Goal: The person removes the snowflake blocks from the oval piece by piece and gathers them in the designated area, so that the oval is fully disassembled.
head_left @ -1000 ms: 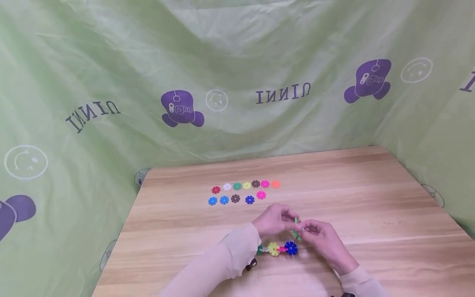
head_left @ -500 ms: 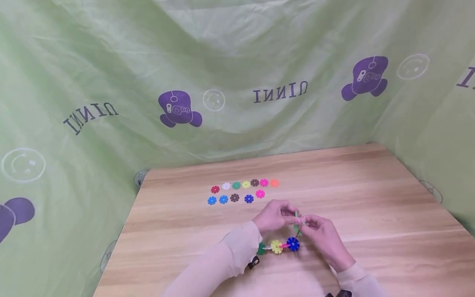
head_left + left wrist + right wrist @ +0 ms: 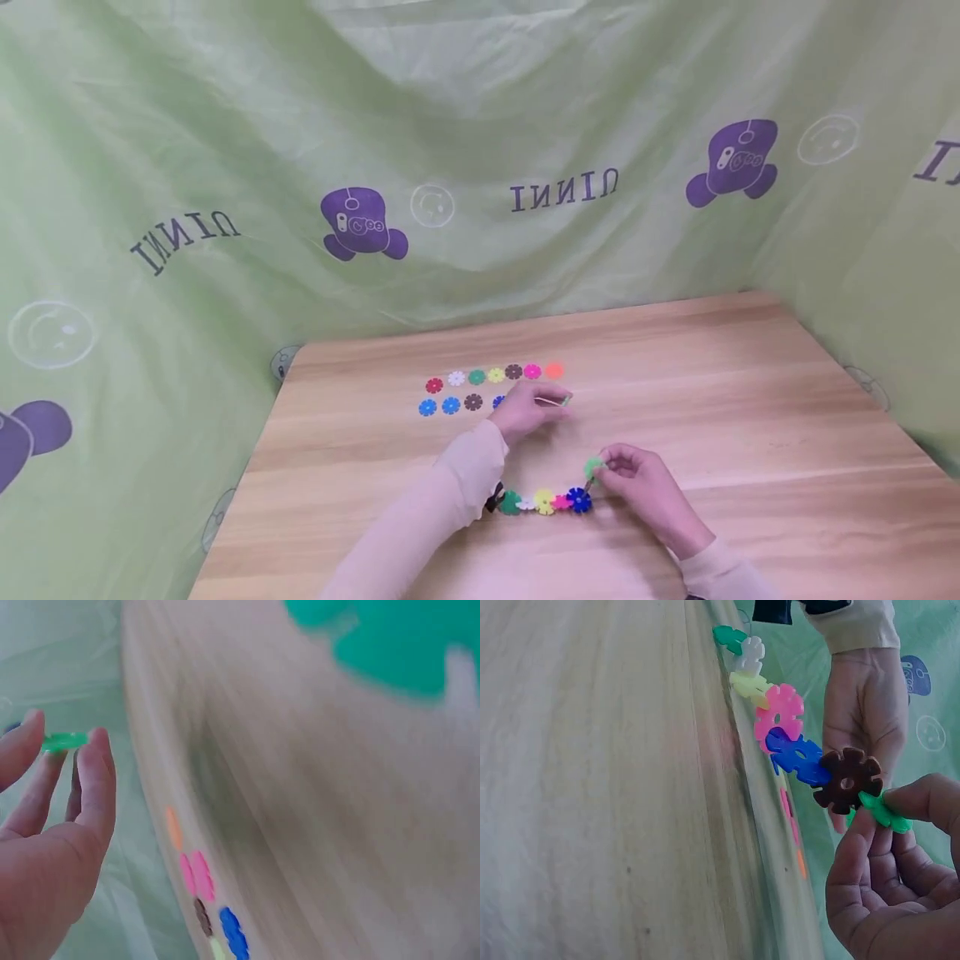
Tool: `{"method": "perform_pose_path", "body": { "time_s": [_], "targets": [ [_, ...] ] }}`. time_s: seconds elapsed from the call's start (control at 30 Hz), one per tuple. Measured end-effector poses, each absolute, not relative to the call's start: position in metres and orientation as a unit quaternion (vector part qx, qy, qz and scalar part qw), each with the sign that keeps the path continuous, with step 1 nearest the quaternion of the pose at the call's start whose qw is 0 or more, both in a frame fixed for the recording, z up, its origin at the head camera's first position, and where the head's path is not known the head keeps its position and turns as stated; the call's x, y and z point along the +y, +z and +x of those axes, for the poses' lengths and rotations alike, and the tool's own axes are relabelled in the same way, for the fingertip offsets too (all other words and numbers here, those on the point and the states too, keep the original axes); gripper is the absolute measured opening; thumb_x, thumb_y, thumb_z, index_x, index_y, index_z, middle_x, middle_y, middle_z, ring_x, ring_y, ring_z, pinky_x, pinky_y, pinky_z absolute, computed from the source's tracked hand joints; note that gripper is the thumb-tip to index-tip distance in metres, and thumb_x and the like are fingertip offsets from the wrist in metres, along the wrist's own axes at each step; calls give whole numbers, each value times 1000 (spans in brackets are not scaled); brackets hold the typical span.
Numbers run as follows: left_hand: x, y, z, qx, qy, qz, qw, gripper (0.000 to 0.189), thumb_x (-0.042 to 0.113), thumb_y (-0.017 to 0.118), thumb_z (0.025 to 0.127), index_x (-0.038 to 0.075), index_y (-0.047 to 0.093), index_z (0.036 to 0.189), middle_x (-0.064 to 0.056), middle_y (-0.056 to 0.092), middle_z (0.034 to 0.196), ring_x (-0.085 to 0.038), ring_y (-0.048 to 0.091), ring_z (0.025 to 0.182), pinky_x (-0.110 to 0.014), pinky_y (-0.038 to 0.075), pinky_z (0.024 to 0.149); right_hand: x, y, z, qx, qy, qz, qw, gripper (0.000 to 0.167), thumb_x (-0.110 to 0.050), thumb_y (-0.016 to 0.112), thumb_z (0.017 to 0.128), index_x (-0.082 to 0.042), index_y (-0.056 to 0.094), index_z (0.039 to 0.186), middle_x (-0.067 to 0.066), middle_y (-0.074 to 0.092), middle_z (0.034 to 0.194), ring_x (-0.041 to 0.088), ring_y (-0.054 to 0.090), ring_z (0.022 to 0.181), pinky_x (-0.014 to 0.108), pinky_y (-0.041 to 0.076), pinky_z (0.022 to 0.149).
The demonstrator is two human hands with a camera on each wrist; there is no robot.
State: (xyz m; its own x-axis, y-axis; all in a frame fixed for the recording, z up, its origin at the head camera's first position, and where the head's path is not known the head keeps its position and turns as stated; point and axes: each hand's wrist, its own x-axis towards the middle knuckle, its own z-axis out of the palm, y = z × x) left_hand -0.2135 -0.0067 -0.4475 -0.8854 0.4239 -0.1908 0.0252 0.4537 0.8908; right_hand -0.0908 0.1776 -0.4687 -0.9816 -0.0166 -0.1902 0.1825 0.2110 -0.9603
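Pale green printed cloth point(image 3: 480, 92) hangs behind a wood-grain surface point(image 3: 750, 400). Starting left, two rows of notched flower discs point(image 3: 477, 377) lie flat, the back one running from a red disc point(image 3: 434, 385) to an orange disc point(image 3: 554, 370), the front one starting with a light blue disc point(image 3: 427, 407). Next along is the left hand point(image 3: 527, 410), just over that front row, its grip spread only enough to pinch a small green disc point(image 3: 66, 741) edge-on. Closer to the person is the linked chain point(image 3: 545, 502): dark green, white, yellow, pink, blue, then a brown disc point(image 3: 847, 782). At its right end, the right hand point(image 3: 647, 490) has its grip pinched tight on a light green disc point(image 3: 593, 467) touching the brown one.
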Motion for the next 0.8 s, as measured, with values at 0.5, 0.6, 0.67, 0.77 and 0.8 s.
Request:
{"method": "perform_pose_path", "body": {
  "time_s": [0.5,0.6,0.67,0.77,0.8],
  "targets": [
    [-7,-464,-251,913,386,95,93,7,10,72,89,10,74,95,-3,73,93,-15,65,88,-28,56,80,186,-478,-84,758,-638,-28,128,28,-11,71,88,7,59,105,13,69,96,16,67,83,26,57,69],
    [-4,-465,-254,918,373,98,89,7,9,73,88,10,75,95,-3,73,93,-15,66,89,-28,56,81,187,-479,-84,754,-644,-29,130,28,-12,71,88,6,59,105,13,67,96,15,67,82,25,57,69],
    [-2,-466,-255,921,366,104,86,8,8,73,88,9,75,96,-4,74,93,-16,67,90,-28,56,82,188,-479,-85,756,-642,-28,127,28,-14,72,88,5,60,105,12,66,95,15,66,82,25,56,70],
    [1,-464,-258,922,362,102,90,12,8,73,88,9,75,100,-4,74,98,-18,68,96,-30,56,86,190,-477,-88,756,-643,-28,121,29,-16,72,88,4,60,106,13,66,96,14,64,81,25,56,70],
    [2,-463,-259,923,361,100,92,14,8,72,88,8,75,102,-5,74,101,-19,68,98,-31,56,88,191,-476,-89,757,-642,-28,119,29,-16,72,88,4,61,106,14,66,96,14,64,81,25,56,71]
  ]
}}
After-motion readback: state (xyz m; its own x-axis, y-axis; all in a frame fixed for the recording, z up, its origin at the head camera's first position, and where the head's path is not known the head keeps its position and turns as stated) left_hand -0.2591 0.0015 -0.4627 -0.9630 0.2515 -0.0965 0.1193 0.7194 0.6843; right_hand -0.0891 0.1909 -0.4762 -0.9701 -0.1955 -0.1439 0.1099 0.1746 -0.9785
